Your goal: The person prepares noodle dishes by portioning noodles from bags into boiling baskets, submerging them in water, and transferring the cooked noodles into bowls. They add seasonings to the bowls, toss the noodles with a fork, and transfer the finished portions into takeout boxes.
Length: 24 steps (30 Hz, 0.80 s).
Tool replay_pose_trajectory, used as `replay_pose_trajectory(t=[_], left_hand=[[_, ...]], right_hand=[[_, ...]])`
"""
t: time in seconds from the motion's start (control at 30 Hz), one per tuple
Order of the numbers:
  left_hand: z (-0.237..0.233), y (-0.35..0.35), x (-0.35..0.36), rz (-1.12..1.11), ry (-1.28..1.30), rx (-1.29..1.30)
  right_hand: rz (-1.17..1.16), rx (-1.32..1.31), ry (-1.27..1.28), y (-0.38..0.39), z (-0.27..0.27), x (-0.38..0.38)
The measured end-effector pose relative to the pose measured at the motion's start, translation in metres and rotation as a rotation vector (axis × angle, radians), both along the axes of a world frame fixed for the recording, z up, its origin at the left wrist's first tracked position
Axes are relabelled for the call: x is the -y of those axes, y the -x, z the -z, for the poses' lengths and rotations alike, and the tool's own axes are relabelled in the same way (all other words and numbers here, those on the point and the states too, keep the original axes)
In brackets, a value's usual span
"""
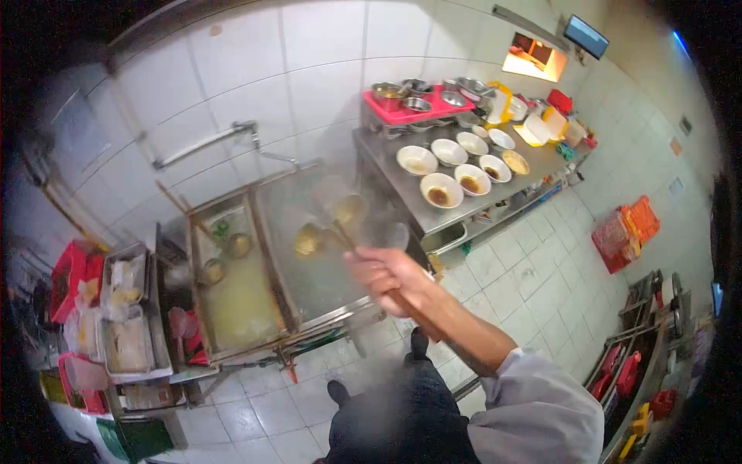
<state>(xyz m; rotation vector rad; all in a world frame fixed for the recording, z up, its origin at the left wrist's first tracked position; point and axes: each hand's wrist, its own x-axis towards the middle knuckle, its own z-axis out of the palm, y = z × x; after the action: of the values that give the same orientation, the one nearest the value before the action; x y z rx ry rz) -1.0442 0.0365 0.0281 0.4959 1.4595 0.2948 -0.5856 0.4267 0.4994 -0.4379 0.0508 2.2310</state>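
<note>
My right hand (386,278) is closed around a long wooden handle (340,234), whose rear end runs back under my forearm. At its far end, over the steaming metal vat (297,286), are a strainer (308,241) with pale yellow food in it and a second round scoop-like basket (350,209). Steam blurs both, and I cannot tell which one the handle joins. A clear bowl-like shape (390,234) shows at the vat's right side. My left hand is out of the frame.
Left of the vat, a basin of yellowish liquid (239,309) holds ladles (238,246). A steel table (379,147) on the right bears several white bowls (442,191), some with brown sauce, and a pink tray (398,116). Food trays (127,344) stand far left; an orange-red crate (618,236) stands right.
</note>
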Motion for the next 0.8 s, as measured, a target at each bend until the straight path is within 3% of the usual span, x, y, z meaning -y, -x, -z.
replay_pose_trajectory(t=[0.13, 0.17, 0.2, 0.27, 0.3, 0.37, 0.5, 0.6, 0.8], left_hand=[[0.007, -0.022, -0.065, -0.137, 0.005, 0.164], [0.006, -0.047, -0.075, -0.233, -0.020, -0.034], [0.006, -0.060, -0.096, -0.341, 0.057, 0.015], [-0.019, -0.114, -0.084, -0.404, -0.186, -0.078], [-0.039, -0.131, -0.080, -0.415, -0.165, -0.102], [-0.081, -0.192, -0.101, -0.231, -0.099, 0.056], [-0.087, -0.251, -0.080, -0.285, -0.044, 0.073], [-0.077, -0.278, -0.045, -0.327, -0.023, 0.153], [-0.145, -0.317, -0.012, 0.602, -0.373, -0.433]], right_hand=[[-0.104, -0.360, 0.109, -0.073, -0.005, -0.022], [-0.080, -0.291, 0.102, -0.093, 0.000, -0.025], [-0.149, -0.260, -0.011, -0.116, 0.016, -0.031], [-0.142, -0.283, 0.038, -0.162, 0.014, -0.024], [-0.131, -0.261, 0.069, -0.185, 0.015, -0.020], [-0.154, -0.282, 0.175, -0.239, 0.011, -0.017], [-0.179, -0.301, 0.098, -0.331, 0.049, -0.009], [-0.097, -0.094, 0.092, -0.382, 0.091, -0.014], [-0.008, -0.022, -0.132, -0.438, 0.170, -0.029]])
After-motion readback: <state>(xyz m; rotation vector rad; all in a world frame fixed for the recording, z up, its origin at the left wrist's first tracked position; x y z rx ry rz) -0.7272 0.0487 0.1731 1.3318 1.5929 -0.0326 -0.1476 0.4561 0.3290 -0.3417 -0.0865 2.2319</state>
